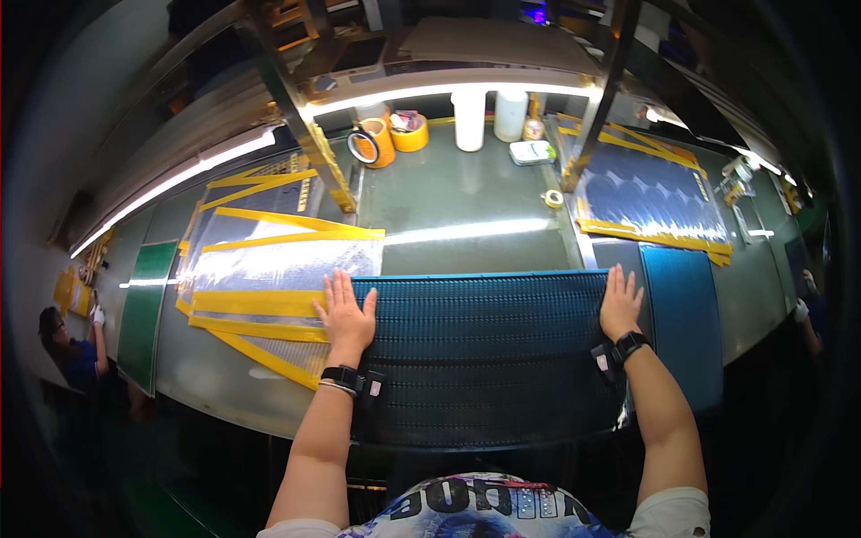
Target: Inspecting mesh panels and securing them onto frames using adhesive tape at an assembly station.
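A long grey-green desk (466,193) is framed by metal posts (309,148) and lit by a tube light (430,91) over its far edge. At the middle of its near edge, a dark-blue ribbed panel (484,345) is laid, its surface lined with fine rows from side to side and shaded nearly black toward the near edge. Its left and right edges are touched by the left hand (348,318) and right hand (621,305), each grip spread, fingers extended. Tape rolls (411,140) are set near the far edge.

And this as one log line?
left hand: open, at left end of ribbed blue panel | right hand: open, at its right end
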### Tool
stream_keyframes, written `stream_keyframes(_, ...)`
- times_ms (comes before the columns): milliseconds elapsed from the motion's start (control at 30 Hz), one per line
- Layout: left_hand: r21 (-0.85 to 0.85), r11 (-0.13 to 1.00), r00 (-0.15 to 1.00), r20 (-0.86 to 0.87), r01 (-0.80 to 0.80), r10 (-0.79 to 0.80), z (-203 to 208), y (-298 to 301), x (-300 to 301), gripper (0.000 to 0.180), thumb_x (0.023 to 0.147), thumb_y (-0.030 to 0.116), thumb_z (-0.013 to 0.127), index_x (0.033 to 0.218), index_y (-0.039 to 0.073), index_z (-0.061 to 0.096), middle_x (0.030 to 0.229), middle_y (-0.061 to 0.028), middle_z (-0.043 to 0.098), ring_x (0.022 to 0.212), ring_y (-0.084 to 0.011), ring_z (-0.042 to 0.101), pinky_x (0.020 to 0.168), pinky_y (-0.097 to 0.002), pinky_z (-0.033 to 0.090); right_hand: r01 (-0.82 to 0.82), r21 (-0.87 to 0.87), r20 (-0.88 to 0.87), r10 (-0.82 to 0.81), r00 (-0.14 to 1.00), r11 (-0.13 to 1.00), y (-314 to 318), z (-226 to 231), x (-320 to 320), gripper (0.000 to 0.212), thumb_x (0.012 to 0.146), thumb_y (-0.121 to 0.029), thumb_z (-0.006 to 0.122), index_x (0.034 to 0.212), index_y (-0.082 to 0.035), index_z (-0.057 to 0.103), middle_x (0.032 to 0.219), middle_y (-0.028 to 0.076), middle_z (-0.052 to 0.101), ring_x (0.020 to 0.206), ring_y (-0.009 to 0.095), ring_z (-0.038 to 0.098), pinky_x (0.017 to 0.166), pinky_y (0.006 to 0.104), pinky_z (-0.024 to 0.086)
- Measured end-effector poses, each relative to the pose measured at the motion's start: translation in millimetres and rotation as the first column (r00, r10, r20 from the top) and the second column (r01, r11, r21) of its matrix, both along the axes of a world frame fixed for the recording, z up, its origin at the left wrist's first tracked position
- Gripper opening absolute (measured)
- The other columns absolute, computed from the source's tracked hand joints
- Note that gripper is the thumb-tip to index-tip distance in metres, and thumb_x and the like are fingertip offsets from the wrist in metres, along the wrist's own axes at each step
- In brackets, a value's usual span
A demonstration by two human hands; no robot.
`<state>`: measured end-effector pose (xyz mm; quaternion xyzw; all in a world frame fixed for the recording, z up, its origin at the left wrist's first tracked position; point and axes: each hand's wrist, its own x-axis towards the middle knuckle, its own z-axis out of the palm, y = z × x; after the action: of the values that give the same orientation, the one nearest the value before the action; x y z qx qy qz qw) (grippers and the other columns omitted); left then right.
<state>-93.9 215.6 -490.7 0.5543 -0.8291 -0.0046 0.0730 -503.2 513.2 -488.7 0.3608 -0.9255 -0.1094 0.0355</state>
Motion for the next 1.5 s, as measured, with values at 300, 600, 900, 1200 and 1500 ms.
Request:
stream_keyframes(300,0.048,0.995,0.992,0.097,-0.085,0.080,2,-3,-4,0.078,0.101,0.059,0.034,0.155,0.003,0.025,0.164,-0.0127,0.018,0.152,-0.0303,0.013,0.118,-0.0633,0.011,-0.240,-0.059,-0.079,0.235,0.969,0.969,178,20,111,0.056,0.090,-0.005,0.043,0.143,0.012,0.038,0.153,0.026,0.036,0.145,0.039,0.031,0.117,0.0517,0.027)
stream_keyframes(600,-0.016,0.893,0.893,-0.008,0.449,-0.449,21,75,-48,0.074,0.092,0.047,0.059,0.151,0.008,0.037,0.161,-0.0157,0.028,0.150,-0.0368,0.020,0.115,-0.0651,0.016,0.568,-0.607,0.627,-0.104,0.772,0.556,241,39,154,0.023,0.098,-0.015,0.054,0.107,0.001,0.067,0.099,0.016,0.070,0.090,0.028,0.067,0.079,0.0373,0.051)
stream_keyframes(900,0.150,0.437,0.461,-0.219,0.887,-0.860,31,229,-97,0.076,0.092,0.051,0.059,0.148,0.003,0.039,0.159,-0.0137,0.030,0.150,-0.0342,0.020,0.117,-0.0602,0.017,0.841,-0.390,0.921,0.141,0.364,0.376,220,20,148,0.020,0.095,-0.015,0.065,0.080,-0.003,0.059,0.064,0.004,0.063,0.056,0.009,0.060,0.051,0.0215,0.044)
stream_keyframes(1200,0.042,0.377,0.376,-0.223,0.925,-0.899,16,237,-244,0.072,0.095,0.049,0.055,0.149,0.003,0.039,0.159,-0.0122,0.031,0.150,-0.0328,0.020,0.117,-0.0585,0.019,0.884,-0.294,0.947,0.236,0.218,0.364,248,12,205,0.018,0.097,-0.010,0.059,0.081,-0.002,0.057,0.068,0.005,0.064,0.060,0.009,0.062,0.055,0.0221,0.047)
stream_keyframes(1500,-0.058,0.560,0.523,-0.288,0.827,-0.802,6,253,-290,0.072,0.093,0.051,0.055,0.148,0.005,0.042,0.156,-0.0093,0.037,0.149,-0.0300,0.024,0.119,-0.0573,0.015,0.859,-0.304,0.947,0.233,0.223,0.412,256,12,193,0.016,0.096,-0.008,0.059,0.083,-0.001,0.056,0.068,0.003,0.060,0.062,0.009,0.061,0.056,0.0231,0.047)
